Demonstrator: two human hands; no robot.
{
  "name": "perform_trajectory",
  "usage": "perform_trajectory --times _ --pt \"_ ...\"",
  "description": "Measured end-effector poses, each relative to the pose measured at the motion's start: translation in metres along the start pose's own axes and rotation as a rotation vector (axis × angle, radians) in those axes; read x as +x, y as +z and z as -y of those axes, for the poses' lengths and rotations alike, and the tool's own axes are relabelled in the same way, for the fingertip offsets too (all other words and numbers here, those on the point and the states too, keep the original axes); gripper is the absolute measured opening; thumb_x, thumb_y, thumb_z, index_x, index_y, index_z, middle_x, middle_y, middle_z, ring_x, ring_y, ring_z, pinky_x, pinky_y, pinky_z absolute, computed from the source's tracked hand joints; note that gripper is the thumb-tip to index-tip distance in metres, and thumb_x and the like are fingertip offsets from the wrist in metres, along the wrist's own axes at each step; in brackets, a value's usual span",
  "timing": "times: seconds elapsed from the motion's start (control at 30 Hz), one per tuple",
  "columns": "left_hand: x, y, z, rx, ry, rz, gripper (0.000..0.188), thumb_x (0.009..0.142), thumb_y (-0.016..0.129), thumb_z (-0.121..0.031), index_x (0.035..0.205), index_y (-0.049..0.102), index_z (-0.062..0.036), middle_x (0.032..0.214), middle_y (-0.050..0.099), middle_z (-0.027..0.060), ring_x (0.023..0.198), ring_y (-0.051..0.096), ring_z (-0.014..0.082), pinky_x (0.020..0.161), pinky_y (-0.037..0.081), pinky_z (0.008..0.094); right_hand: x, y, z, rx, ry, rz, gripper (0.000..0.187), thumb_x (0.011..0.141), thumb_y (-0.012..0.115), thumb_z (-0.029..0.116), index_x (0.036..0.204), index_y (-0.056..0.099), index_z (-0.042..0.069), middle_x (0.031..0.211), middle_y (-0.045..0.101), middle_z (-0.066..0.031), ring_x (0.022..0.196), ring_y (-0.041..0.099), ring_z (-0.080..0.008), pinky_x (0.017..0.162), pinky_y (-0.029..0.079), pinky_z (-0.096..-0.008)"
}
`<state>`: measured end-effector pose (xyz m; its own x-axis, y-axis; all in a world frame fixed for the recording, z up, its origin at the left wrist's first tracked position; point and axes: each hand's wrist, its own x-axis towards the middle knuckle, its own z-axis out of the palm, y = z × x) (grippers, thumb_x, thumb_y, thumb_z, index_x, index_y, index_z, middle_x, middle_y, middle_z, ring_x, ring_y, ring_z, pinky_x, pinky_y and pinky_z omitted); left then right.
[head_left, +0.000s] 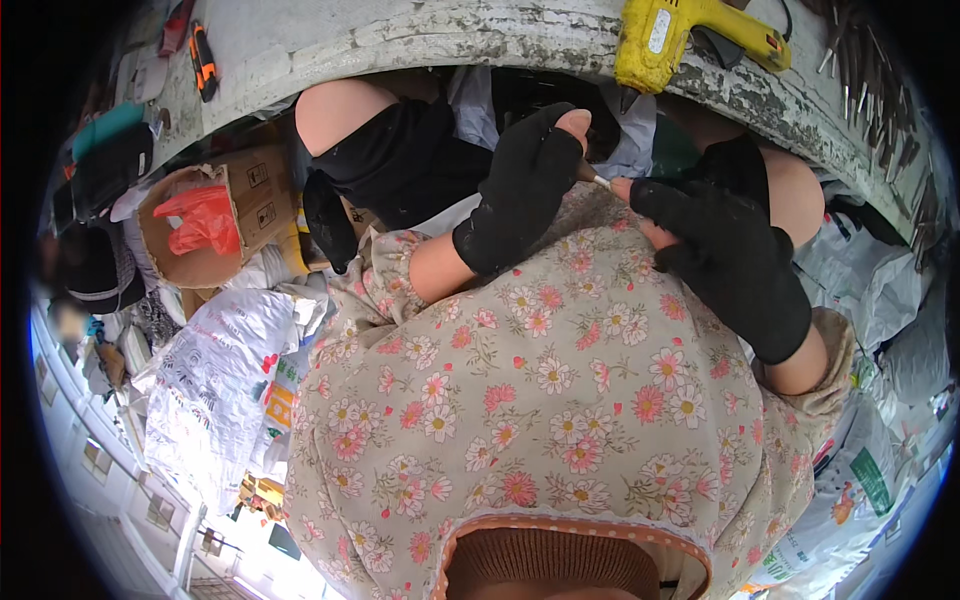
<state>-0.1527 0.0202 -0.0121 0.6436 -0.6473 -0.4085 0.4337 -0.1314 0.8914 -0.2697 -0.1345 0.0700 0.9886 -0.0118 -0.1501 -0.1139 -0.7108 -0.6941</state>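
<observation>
Both of my hands wear black fingerless gloves and meet above my lap. My left hand is closed around a slim brown stick with a pale tip, and most of the stick is hidden inside the fist. The thumb and fingertips of my right hand pinch at the pale end, so the stick spans the small gap between the hands. Just beyond the hands, a yellow hot glue gun lies at the bench edge with its nozzle toward me.
The worn white bench curves across the far side. Several thin brown sticks with metallic ends lie at its right. An orange-and-black utility knife rests at its left. A cardboard box holding a red plastic bag and white plastic bags crowd my left side.
</observation>
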Motion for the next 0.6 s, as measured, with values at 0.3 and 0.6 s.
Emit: perform_trajectory --times 0.3,0.6 --pt "0.01 -0.035 0.012 0.78 0.815 0.197 0.015 0.069 0.072 -0.012 0.082 0.064 -0.0092 0.086 0.06 0.0043 0.083 0.058 0.0211 0.069 0.046 0.0288 0.013 0.03 -0.031 0.498 0.189 0.143 0.033 0.083 0.062 0.014 0.113 0.057 0.003 0.093 0.064 -0.0141 0.074 0.058 -0.0109 0.068 0.046 -0.0258" --pt "0.064 -0.031 -0.022 0.789 0.815 0.035 0.019 0.07 0.072 -0.014 0.088 0.066 -0.0122 0.089 0.061 0.0075 0.074 0.059 0.0217 0.062 0.047 0.0311 0.083 0.22 -0.154 0.839 0.049 -0.196 0.052 0.083 0.056 0.027 0.129 0.039 0.007 0.114 0.056 -0.0147 0.099 0.057 -0.0297 0.08 0.047 -0.0431"
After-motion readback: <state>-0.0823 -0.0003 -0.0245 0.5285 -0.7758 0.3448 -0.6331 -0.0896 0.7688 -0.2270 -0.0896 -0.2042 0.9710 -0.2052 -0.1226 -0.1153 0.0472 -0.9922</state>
